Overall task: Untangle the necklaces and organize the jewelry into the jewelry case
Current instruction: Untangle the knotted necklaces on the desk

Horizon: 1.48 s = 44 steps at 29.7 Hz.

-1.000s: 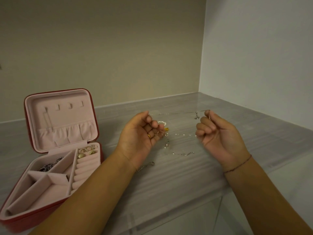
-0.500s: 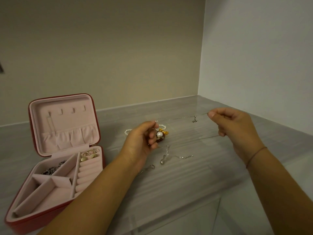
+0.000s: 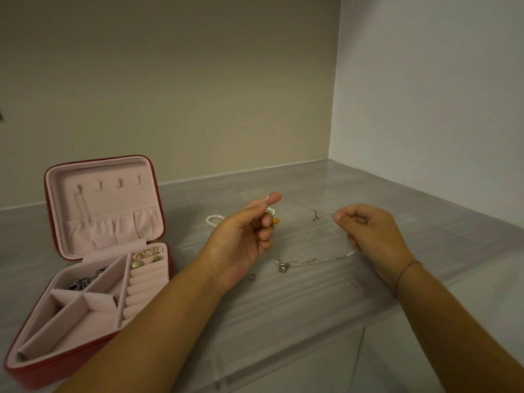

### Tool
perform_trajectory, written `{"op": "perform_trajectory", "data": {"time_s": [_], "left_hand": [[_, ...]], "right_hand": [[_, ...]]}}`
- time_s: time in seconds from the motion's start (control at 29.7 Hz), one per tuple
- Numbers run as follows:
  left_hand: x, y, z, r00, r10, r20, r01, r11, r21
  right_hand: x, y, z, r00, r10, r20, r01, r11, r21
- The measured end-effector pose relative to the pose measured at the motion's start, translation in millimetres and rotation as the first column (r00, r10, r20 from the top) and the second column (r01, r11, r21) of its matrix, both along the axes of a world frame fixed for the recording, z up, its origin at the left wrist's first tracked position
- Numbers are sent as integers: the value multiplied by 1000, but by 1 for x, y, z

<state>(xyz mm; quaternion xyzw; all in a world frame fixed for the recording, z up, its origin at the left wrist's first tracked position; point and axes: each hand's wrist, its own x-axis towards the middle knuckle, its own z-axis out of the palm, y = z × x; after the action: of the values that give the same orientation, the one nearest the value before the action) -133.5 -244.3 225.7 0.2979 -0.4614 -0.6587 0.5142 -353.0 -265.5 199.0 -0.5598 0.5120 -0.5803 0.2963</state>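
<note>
A thin silver necklace (image 3: pixel 315 216) with a small pendant is stretched between my hands above the grey counter. My left hand (image 3: pixel 243 239) pinches one end between thumb and fingers. My right hand (image 3: pixel 368 231) pinches the other end, and the chain loops down below it. Another silver chain (image 3: pixel 297 262) with a clasp lies on the counter under my hands. A pearl bracelet (image 3: pixel 214 219) and a gold piece (image 3: pixel 275 221) lie behind my left hand. The red jewelry case (image 3: pixel 17 370) stands open at the left.
The case has a pink lining, with earrings (image 3: pixel 146 258) on its ring rolls and a dark chain (image 3: pixel 85 280) in a back compartment. Walls meet in a corner behind the counter (image 3: pixel 425 211). The counter's front edge runs below my forearms.
My left hand has let the pearl and gold pieces drop and now pinches the chain higher up. My right hand has come in toward the left and slightly lower.
</note>
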Motion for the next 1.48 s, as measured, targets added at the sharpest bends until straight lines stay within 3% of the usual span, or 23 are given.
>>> {"op": "perform_trajectory", "data": {"time_s": [0.1, 0.2, 0.34, 0.4, 0.51, 0.61, 0.71, 0.77, 0.84, 0.94, 1.18, 1.28, 1.48], "left_hand": [[-2, 1, -1, 998, -28, 49, 30, 999, -23], [-3, 1, -1, 998, -23, 63, 26, 999, -35], [-4, 2, 1, 998, -25, 62, 29, 998, -64], [-5, 2, 2, 998, -22, 64, 27, 996, -79], [-4, 2, 3, 998, -31, 61, 37, 994, -100], [-4, 2, 4, 998, -40, 38, 44, 993, -112], [-2, 2, 5, 1000, -21, -3, 21, 994, -107], [-1, 0, 6, 1000, 21, -22, -23, 996, -85], [0, -1, 5, 997, 69, -41, -72, 996, -54], [0, -2, 5, 990, 129, -62, -130, 991, -21], [-2, -3, 4, 977, 213, -3, -212, 976, 37], [-4, -1, 1, 975, 175, 137, -176, 984, -8], [-8, 4, -3, 903, 108, 415, -69, 992, -108]], "right_hand": [[4, -1, -6, 998, 19, -52, -16, 998, 60], [6, 1, -5, 975, -9, -223, 23, 998, 61], [19, 15, -3, 841, -167, -514, 139, 986, -94], [33, 28, 1, 845, -86, -528, 33, 994, -109], [56, 41, 0, 782, 136, -609, -138, 989, 44], [69, 39, -7, 671, 133, -730, -141, 989, 51], [69, 35, -8, 666, 126, -735, -139, 989, 43], [61, 34, -3, 729, 167, -664, -164, 984, 68], [49, 33, 4, 832, 243, -499, -226, 969, 95], [36, 30, 9, 901, 375, -217, -353, 926, 133], [35, 20, 7, 859, 440, 262, -475, 876, 86], [38, 17, 12, 839, 430, 334, -462, 886, 19], [44, 11, 13, 847, 417, 331, -405, 908, -108]]}}
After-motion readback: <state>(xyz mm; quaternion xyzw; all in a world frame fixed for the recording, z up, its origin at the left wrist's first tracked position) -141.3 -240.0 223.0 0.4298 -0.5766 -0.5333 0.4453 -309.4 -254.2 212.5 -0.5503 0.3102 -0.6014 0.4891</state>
